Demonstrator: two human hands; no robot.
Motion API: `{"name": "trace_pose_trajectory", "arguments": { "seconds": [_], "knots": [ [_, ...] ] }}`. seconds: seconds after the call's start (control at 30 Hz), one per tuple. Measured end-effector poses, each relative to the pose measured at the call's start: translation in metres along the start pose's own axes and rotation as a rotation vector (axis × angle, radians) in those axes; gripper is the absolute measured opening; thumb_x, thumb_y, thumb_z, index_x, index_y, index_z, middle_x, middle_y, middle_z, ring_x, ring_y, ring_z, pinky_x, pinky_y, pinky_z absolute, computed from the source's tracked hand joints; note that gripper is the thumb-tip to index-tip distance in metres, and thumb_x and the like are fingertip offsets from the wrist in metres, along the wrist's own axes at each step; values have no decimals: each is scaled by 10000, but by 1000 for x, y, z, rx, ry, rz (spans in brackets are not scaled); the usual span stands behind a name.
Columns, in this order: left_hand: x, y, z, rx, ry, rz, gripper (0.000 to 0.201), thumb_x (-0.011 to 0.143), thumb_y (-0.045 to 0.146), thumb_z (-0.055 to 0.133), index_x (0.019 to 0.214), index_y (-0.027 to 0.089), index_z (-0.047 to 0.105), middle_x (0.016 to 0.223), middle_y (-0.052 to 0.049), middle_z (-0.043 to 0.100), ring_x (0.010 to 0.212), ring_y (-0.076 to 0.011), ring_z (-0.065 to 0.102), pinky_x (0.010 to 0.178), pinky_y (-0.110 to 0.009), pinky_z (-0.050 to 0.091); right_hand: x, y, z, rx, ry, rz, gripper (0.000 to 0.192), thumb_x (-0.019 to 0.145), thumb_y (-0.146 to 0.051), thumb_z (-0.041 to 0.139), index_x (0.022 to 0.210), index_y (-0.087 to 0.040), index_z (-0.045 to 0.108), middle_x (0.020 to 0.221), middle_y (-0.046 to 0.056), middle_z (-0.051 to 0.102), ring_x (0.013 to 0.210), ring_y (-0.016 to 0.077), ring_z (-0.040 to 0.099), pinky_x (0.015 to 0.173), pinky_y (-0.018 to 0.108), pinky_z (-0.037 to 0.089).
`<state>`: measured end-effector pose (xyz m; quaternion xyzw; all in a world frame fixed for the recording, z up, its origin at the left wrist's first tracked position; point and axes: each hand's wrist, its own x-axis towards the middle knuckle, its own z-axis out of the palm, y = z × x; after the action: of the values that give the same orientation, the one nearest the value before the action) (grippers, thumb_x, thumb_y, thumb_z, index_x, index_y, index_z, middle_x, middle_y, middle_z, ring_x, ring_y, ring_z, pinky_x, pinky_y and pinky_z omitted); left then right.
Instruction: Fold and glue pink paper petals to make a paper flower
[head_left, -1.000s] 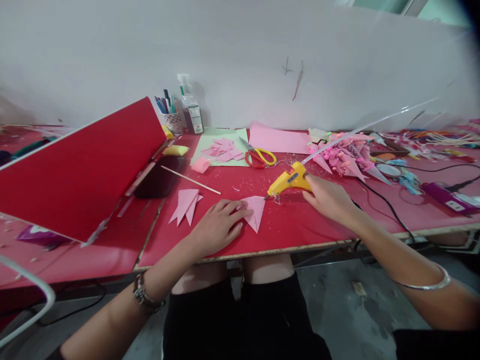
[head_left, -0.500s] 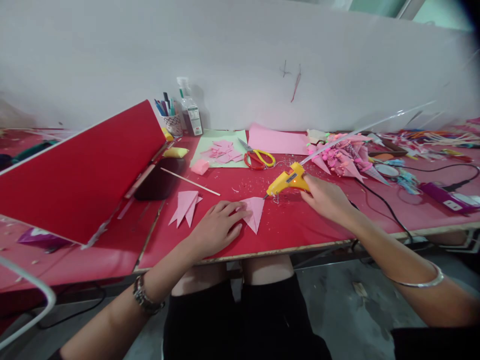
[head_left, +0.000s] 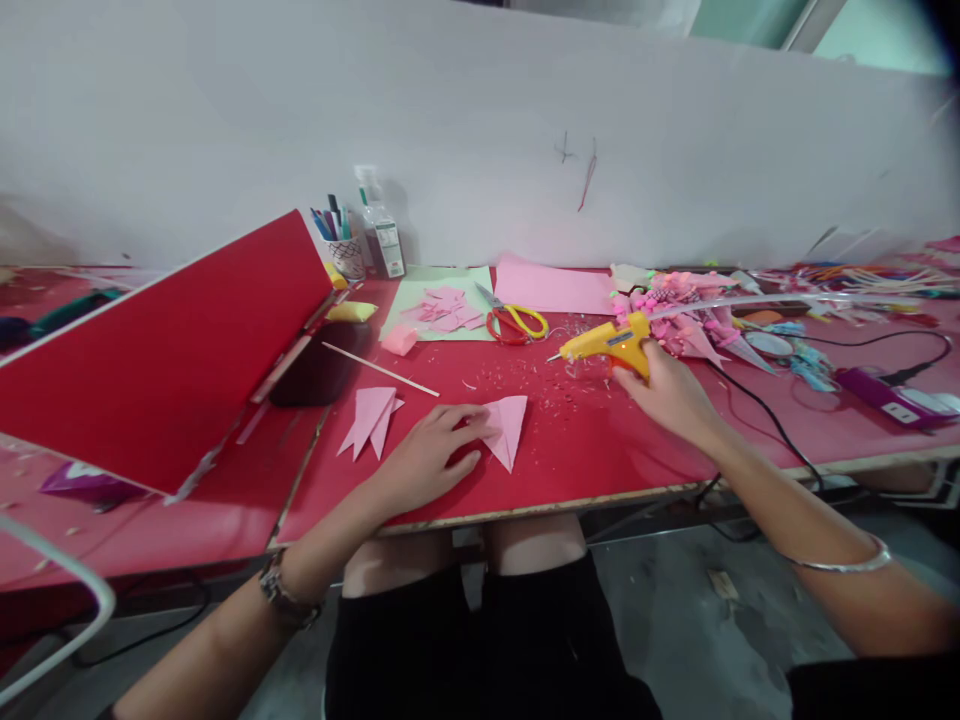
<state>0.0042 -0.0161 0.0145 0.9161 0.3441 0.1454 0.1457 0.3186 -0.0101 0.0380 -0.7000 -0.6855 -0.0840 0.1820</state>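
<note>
A: In what state was the left hand point(head_left: 433, 458) found?

B: Its fingers were observed loosely spread and laid on a folded pink piece point(head_left: 511, 425). The left part of that piece was covered by the fingertips; its point was directed toward the near edge of the table point(head_left: 592, 460).

A: And the right hand point(head_left: 670, 395)?

B: The handle of a yellow glue gun point(head_left: 606, 343) was gripped in it, with the fingers wrapped around. The nozzle was turned toward the left hand's side and was noted beyond the folded piece, apart from it. A long clear stick point(head_left: 750, 299) was seen extending from the gun's rear, past the right hand.

A: What was recorded nearby?

B: Left of the left hand, overlapping folded pieces point(head_left: 370, 418) were noted. Beyond that hand, a thin wooden stick point(head_left: 380, 368) was seen; farther out, pink scraps point(head_left: 446, 308) were spread on a green sheet point(head_left: 400, 297), with scissors point(head_left: 517, 322) beside them. Beyond the right hand, a heap of pink cones point(head_left: 694, 335) was listed.
</note>
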Motion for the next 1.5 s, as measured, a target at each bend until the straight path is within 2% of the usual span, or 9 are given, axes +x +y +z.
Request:
{"name": "trace_pose_trajectory", "arguments": {
  "seconds": [0.2, 0.57, 0.77, 0.97, 1.1, 1.2, 1.3, 1.4, 1.5],
  "knots": [
    [14, -7, -1, 20, 130, -208, 379, 858, 378, 356, 1133, 148, 480, 1135, -91, 488, 1072, -207, 432, 932, -361, 345, 10, 43, 8, 97, 39, 129, 329, 815, -264, 334, 1074, -65, 376, 993, 223, 547, 876, 300, 558, 644, 354, 418],
    [37, -3, -8, 235, -15, -257, 185, 774, 320, 490, 836, 155, 546, 927, -76, 535, 876, -222, 515, 717, -316, 405, 7, 74, 42, 105, 104, 13, 254, 755, -272, 399, 951, -120, 453, 895, 158, 557, 857, 271, 538, 719, 362, 419],
    [37, -10, -14, 93, 33, -307, 122, 763, 287, 485, 745, 175, 529, 779, -30, 573, 720, -177, 536, 595, -260, 368, 8, 72, 33, -51, 40, -36, 374, 748, -360, 446, 994, -80, 483, 945, 174, 534, 897, 288, 514, 752, 370, 409],
    [43, -30, -25, -262, 194, -342, 124, 727, 289, 517, 694, 173, 488, 686, 6, 555, 633, -134, 522, 585, -240, 374, -13, 70, 15, -290, -61, -74, 594, 751, -396, 460, 1179, 6, 376, 1094, 248, 472, 1038, 348, 441, 782, 416, 399],
    [52, -39, -30, -590, 252, -352, 161, 712, 304, 540, 691, 169, 456, 624, 45, 487, 509, -92, 515, 540, -229, 391, -35, 50, -5, -344, -130, -96, 477, 742, -326, 478, 1100, -10, 476, 991, 237, 537, 942, 347, 493, 762, 448, 415],
    [58, -38, -32, -812, 305, -342, 191, 708, 312, 559, 798, 179, 457, 626, 62, 479, 461, -75, 514, 490, -211, 390, -39, 18, -22, -86, -254, -236, 341, 789, -172, 362, 1070, -80, 534, 1051, 183, 556, 993, 276, 502, 855, 417, 390],
    [63, -32, -33, -913, 337, -317, 263, 699, 298, 583, 921, 185, 499, 649, 53, 518, 493, -69, 516, 465, -185, 375, -26, -14, -28, 354, -408, -299, 341, 849, -196, 295, 1093, -188, 533, 1031, 86, 593, 940, 180, 548, 833, 335, 424],
    [67, -30, -34, -984, 308, -304, 200, 695, 298, 596, 845, 168, 581, 638, 38, 548, 505, -59, 489, 445, -166, 351, 5, -35, -15, 747, -512, -217, 306, 855, -232, 321, 1019, -170, 572, 859, 62, 636, 768, 143, 593, 710, 290, 467],
    [71, -36, -29, -1072, 304, -310, 165, 695, 315, 607, 704, 150, 592, 565, 42, 523, 472, -45, 445, 431, -157, 330, 38, -50, 12, 962, -528, -111, 242, 810, -257, 432, 918, -132, 609, 771, 68, 643, 684, 140, 599, 665, 290, 470]
  ]
}}
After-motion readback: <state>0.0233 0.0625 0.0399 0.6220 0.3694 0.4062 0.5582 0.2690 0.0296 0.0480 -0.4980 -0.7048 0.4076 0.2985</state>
